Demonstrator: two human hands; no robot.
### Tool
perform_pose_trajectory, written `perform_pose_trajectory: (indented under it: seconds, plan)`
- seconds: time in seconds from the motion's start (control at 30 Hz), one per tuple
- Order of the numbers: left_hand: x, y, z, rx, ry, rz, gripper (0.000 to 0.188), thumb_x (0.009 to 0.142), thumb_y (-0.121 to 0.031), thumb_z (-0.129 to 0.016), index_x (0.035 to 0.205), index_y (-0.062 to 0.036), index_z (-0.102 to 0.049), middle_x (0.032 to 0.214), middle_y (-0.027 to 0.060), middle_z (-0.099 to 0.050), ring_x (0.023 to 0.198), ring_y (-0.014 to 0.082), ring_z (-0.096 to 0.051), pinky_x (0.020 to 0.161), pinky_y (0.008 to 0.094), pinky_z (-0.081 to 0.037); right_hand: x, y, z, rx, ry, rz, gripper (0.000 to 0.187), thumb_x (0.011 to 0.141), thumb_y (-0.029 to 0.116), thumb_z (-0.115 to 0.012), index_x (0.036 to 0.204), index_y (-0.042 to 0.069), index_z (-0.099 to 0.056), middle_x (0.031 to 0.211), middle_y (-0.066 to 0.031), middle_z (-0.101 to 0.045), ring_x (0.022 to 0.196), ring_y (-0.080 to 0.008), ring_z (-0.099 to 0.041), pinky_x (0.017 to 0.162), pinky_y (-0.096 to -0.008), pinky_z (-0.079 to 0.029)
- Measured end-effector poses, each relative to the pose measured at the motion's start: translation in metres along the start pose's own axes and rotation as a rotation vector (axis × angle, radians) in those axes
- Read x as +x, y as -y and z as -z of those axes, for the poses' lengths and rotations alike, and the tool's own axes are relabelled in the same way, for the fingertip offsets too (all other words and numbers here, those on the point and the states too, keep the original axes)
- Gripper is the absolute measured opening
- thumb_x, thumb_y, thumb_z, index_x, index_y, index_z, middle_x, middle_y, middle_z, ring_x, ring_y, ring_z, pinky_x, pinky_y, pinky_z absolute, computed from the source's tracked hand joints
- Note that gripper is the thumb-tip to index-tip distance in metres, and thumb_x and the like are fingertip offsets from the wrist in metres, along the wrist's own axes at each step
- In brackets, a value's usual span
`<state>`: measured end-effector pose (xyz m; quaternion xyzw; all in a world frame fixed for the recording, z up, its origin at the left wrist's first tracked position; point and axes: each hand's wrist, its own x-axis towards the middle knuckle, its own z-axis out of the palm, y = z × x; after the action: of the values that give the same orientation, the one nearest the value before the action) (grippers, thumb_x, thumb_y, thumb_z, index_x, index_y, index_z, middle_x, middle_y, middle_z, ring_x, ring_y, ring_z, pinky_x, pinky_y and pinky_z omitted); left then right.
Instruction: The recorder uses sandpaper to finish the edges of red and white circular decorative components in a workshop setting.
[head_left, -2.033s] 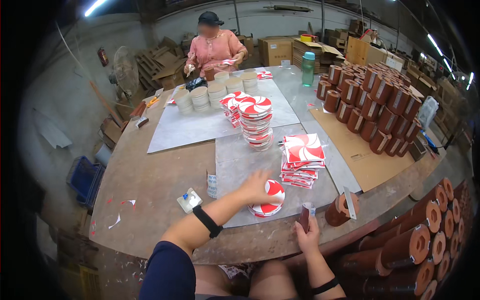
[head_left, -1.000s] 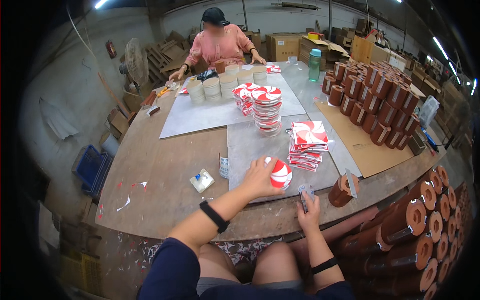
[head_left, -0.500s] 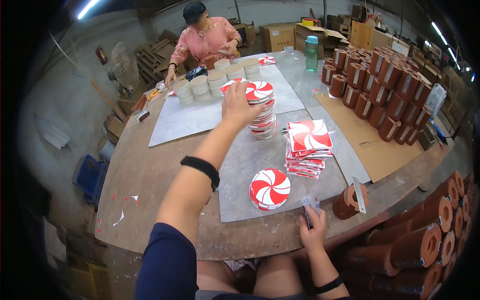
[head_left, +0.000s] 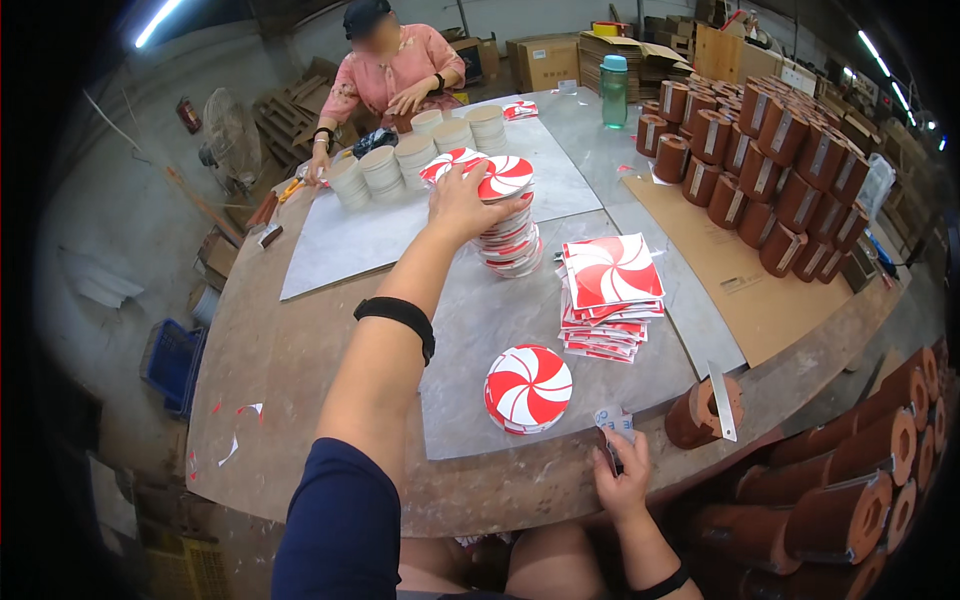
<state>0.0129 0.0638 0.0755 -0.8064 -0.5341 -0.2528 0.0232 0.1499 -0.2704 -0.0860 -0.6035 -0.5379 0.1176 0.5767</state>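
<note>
My left hand (head_left: 460, 208) reaches to a tall stack of round red-and-white swirl discs (head_left: 512, 245). Its fingers are spread over the top, with the thumb along the stack's near side. Just behind the fingers shows another round swirl disc (head_left: 452, 162). Near the front edge of the table, my right hand (head_left: 622, 474) is closed on a folded grey sheet with blue print (head_left: 614, 421), which has a dark side. A low pile of round swirl discs (head_left: 528, 388) lies left of that hand. Beyond it stands an uneven pile of square swirl cards (head_left: 612, 275).
A steel ruler (head_left: 721, 402) stands in a brown cylinder (head_left: 690, 418) beside my right hand. Many brown cylinders (head_left: 780, 190) are stacked on cardboard (head_left: 745, 290); more lie lower right. Plain round stacks (head_left: 382, 170), a green bottle (head_left: 614, 95) and a person in pink (head_left: 395, 75) are across the table (head_left: 300, 400).
My left hand has come down onto the disc stack, thumb now against it. The view has shifted slightly. Across the table, the person's hand on the right has moved toward their body.
</note>
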Motion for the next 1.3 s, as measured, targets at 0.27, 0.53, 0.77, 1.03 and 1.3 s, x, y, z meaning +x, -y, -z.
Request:
perform_pose_trajectory:
  seconds: [0.27,0.53,0.77,1.03,1.3]
  plan:
    - [-0.006,0.006,-0.005,-0.089,-0.069,-0.137,0.061,0.070,-0.043,-0.065,0.119,-0.0098,-0.051,0.123,0.0212,-0.043,0.114,0.0352,-0.041,0.094,0.0411,-0.035,0.002,-0.004,-0.002,0.021,-0.004,0.018,0.032,0.067,0.000,-0.064,0.099,0.003,-0.060,0.087,-0.0155,-0.050,0.078,-0.0303,-0.053,0.068,-0.0338,-0.044]
    - [-0.011,0.007,-0.001,0.014,-0.031,-0.131,0.047,0.070,-0.021,-0.058,0.116,-0.0160,-0.053,0.122,0.0183,-0.045,0.113,0.0333,-0.042,0.092,0.0413,-0.038,-0.003,-0.004,-0.003,0.025,-0.007,0.013,0.033,0.067,0.000,-0.064,0.099,0.003,-0.060,0.087,-0.0155,-0.050,0.077,-0.0304,-0.053,0.067,-0.0338,-0.044]
    - [-0.013,0.002,-0.008,-0.002,-0.152,-0.176,0.048,0.070,-0.021,-0.057,0.117,-0.0130,-0.052,0.119,0.0198,-0.047,0.111,0.0345,-0.044,0.093,0.0401,-0.037,-0.002,-0.004,-0.001,0.031,-0.007,0.007,0.033,0.067,-0.002,-0.063,0.100,0.003,-0.060,0.088,-0.0155,-0.050,0.077,-0.0301,-0.053,0.068,-0.0335,-0.044]
    - [-0.013,0.009,-0.014,0.002,-0.254,-0.191,0.043,0.073,-0.020,-0.056,0.115,-0.0130,-0.054,0.120,0.0180,-0.048,0.111,0.0367,-0.044,0.094,0.0422,-0.036,0.001,-0.002,0.000,0.035,-0.009,0.021,0.033,0.067,-0.002,-0.063,0.099,0.002,-0.060,0.087,-0.0156,-0.050,0.078,-0.0303,-0.053,0.068,-0.0339,-0.044]
    - [-0.023,0.003,0.010,-0.478,-0.275,-0.138,0.028,0.078,-0.006,-0.052,0.104,-0.0095,-0.061,0.102,0.0176,-0.060,0.091,0.0327,-0.056,0.080,0.0334,-0.044,0.000,-0.003,-0.001,0.045,-0.022,0.001,0.033,0.066,-0.002,-0.063,0.099,0.003,-0.060,0.087,-0.0147,-0.050,0.078,-0.0303,-0.053,0.068,-0.0343,-0.044]
